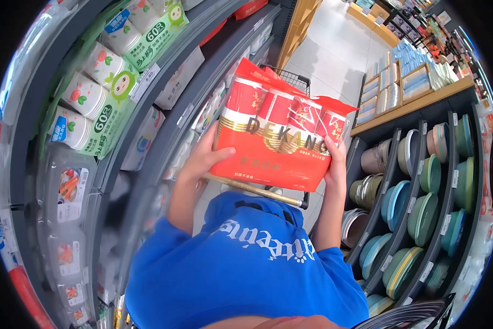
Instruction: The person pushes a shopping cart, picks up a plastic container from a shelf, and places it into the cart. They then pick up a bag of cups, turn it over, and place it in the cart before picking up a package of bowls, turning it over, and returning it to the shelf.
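A red and gold plastic pack of paper cups (pixel 274 159), lettered "DEKANG", is held up in front of the blue shirt (pixel 246 257). My left hand (pixel 205 156) grips the pack's left side, with the thumb on its front face. On the opposite side, my right hand (pixel 335 159) holds the edge, its thumb near the last letters. Clear film at the top shows several red cups inside. The fingers behind the pack are hidden. Below the pack runs the handle of a shopping cart (pixel 257 191), partly covered by it.
Shelves at the left hold green-wrapped cup packs (pixel 101 82) and clear plastic containers (pixel 65 192). Stacked bowls (pixel 402 205) fill the rack at the right, beneath folded cloths (pixel 416 82). A tiled aisle floor (pixel 334 46) stretches ahead.
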Demonstrator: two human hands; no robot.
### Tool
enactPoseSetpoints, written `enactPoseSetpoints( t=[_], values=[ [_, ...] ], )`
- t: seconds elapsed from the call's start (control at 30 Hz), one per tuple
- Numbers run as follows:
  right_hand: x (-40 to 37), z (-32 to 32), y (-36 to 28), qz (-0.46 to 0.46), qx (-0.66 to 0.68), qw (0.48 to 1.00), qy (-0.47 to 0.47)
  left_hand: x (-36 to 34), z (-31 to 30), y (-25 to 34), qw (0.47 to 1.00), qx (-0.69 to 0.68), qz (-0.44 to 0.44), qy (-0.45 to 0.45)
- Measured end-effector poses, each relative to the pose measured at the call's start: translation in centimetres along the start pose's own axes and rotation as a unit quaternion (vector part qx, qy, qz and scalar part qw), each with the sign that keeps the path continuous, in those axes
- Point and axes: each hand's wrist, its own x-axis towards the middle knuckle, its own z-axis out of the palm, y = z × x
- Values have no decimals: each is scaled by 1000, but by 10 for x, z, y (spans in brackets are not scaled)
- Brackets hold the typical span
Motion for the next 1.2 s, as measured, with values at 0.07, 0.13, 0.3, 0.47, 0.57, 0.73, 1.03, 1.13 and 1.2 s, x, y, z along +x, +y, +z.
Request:
enactPoseSetpoints(
  t=[0.07, 0.13, 0.3, 0.47, 0.57, 0.73, 1.03, 1.13, 1.2],
  values=[
    [1, 5, -4, 13, -1, 1000, -6, -4, 4, 7, 1000, -5, -19, 25],
    [0, 10, -1, -35, -60, 998, -9, -5, 3, 4, 999, 8, -10, 47],
    [-5, 30, 14, -90, -163, 973, -137, -16, -14, -16, 977, 82, 106, 165],
    [2, 51, 50, -21, -294, 942, -157, -60, -45, -29, 913, 215, 192, 288],
    [8, 74, 66, -11, -301, 929, -215, -89, -86, -44, 821, 316, 301, 368],
    [9, 86, 85, 15, -283, 921, -266, -134, -146, -66, 681, 373, 364, 515],
    [8, 35, 121, -29, -524, 803, -283, -154, -206, -113, 641, 247, 133, 714],
    [21, -13, 148, -35, -564, 796, -218, -139, -205, -98, 611, 287, 178, 716],
    [36, -72, 182, -11, -605, 782, -153, -134, -203, -96, 606, 304, 172, 715]
  ],
)
